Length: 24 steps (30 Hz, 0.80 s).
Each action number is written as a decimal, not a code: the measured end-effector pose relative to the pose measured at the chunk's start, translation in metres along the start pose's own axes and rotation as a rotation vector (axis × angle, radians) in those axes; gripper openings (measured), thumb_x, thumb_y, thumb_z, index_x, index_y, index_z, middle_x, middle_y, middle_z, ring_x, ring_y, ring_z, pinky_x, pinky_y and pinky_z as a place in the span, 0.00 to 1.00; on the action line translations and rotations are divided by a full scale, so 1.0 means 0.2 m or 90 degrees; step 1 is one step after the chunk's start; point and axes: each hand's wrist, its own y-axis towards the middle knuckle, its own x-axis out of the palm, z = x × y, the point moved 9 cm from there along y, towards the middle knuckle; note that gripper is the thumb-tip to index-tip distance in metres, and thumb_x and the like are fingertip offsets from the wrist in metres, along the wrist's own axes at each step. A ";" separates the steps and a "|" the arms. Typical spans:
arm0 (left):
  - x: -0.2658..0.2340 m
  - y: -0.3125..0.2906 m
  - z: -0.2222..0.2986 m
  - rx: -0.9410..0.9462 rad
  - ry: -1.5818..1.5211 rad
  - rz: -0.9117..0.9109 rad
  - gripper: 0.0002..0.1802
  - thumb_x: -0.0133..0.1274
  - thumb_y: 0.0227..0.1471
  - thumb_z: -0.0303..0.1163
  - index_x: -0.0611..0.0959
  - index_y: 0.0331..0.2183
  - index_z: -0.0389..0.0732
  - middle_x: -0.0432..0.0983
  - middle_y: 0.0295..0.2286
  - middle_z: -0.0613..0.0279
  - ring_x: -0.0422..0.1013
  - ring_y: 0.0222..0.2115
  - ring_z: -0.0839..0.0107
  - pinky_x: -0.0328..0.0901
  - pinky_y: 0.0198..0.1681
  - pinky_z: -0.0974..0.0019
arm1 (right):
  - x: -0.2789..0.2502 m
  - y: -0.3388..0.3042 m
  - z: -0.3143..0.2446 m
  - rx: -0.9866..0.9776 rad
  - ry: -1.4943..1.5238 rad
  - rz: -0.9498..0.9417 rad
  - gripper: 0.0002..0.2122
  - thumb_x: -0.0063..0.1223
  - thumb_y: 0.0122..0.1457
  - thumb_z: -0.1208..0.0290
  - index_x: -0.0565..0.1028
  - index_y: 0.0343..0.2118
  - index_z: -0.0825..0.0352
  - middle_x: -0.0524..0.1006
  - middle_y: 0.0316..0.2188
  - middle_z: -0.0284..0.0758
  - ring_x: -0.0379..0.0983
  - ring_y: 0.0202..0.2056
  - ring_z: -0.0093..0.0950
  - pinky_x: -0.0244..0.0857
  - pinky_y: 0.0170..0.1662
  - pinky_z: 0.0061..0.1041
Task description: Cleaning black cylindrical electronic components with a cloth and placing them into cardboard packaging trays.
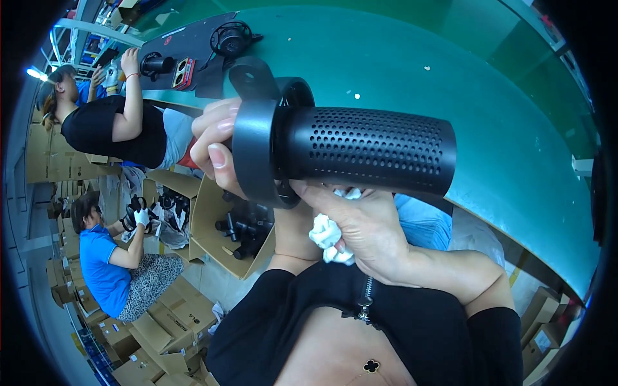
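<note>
In front of my chest I hold a black perforated tube [380,147] level, with a wide smooth black ring [255,152] at its left end. A flat tab with a hole [250,76] sticks up from the ring. My left hand [217,145] is closed round the ring's left side, its fingertips curled on the edge. Below the tube, my right hand [380,235] is closed on a crumpled white cloth [327,238]. Its thumb side reaches the ring's lower right edge, and the tube hides some of its fingers.
A green table [502,122] stretches ahead, with a dark mat [187,45] at far left bearing black parts. An open carton [222,248] of black parts stands at left. Two people work there, one seated in blue [106,270], among stacked cartons [170,312].
</note>
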 end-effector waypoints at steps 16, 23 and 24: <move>0.17 -0.15 0.05 0.040 0.042 0.022 0.14 0.32 0.57 0.38 0.68 0.32 0.38 0.67 0.29 0.55 0.65 0.32 0.64 0.63 0.42 0.58 | -0.22 0.05 -0.15 -0.165 -0.172 -0.038 0.06 0.58 0.51 0.81 0.77 0.33 0.68 0.75 0.27 0.27 0.68 0.30 0.15 0.63 0.33 0.17; 0.20 -0.29 -0.12 0.020 0.041 -0.032 0.19 0.34 0.57 0.43 0.70 0.31 0.37 0.68 0.31 0.55 0.66 0.34 0.64 0.63 0.43 0.59 | -0.36 0.16 -0.12 -0.149 -0.217 -0.073 0.06 0.58 0.52 0.78 0.77 0.34 0.68 0.75 0.25 0.27 0.68 0.29 0.14 0.63 0.32 0.18; 0.20 -0.31 -0.16 0.010 0.038 -0.035 0.21 0.35 0.57 0.46 0.70 0.31 0.37 0.68 0.32 0.54 0.66 0.35 0.64 0.63 0.43 0.59 | -0.37 0.17 -0.12 -0.184 -0.222 -0.074 0.06 0.58 0.52 0.77 0.77 0.33 0.69 0.75 0.25 0.28 0.68 0.28 0.14 0.63 0.32 0.18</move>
